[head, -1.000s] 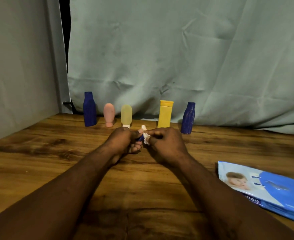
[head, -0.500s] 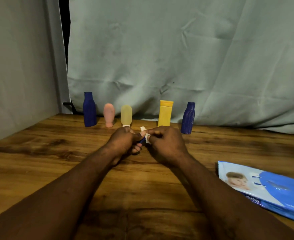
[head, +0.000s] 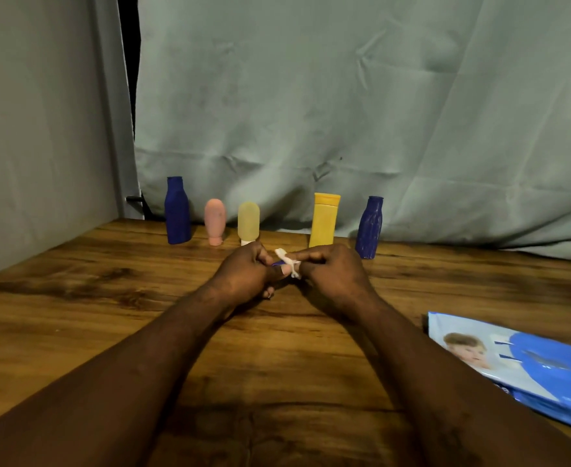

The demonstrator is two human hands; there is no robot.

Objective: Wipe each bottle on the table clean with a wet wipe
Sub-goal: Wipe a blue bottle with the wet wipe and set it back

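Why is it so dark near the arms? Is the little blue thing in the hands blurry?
Head view: dim light, so the forearms at the bottom go nearly black. Head view: left hand and right hand cover most of the small blue thing and white wipe; what shows looks soft. Head view: the yellow bottle behind is slightly fuzzy.

grained wood table (head: 75, 298), creased cloth backdrop (head: 344, 96), glossy wipes pack (head: 546, 372)

Both forearms reach in from the near edge and meet mid-table. Left hand (head: 247, 274) is curled round a small blue thing (head: 277, 263), right hand (head: 331, 273) pinches a wipe (head: 286, 257) against it.
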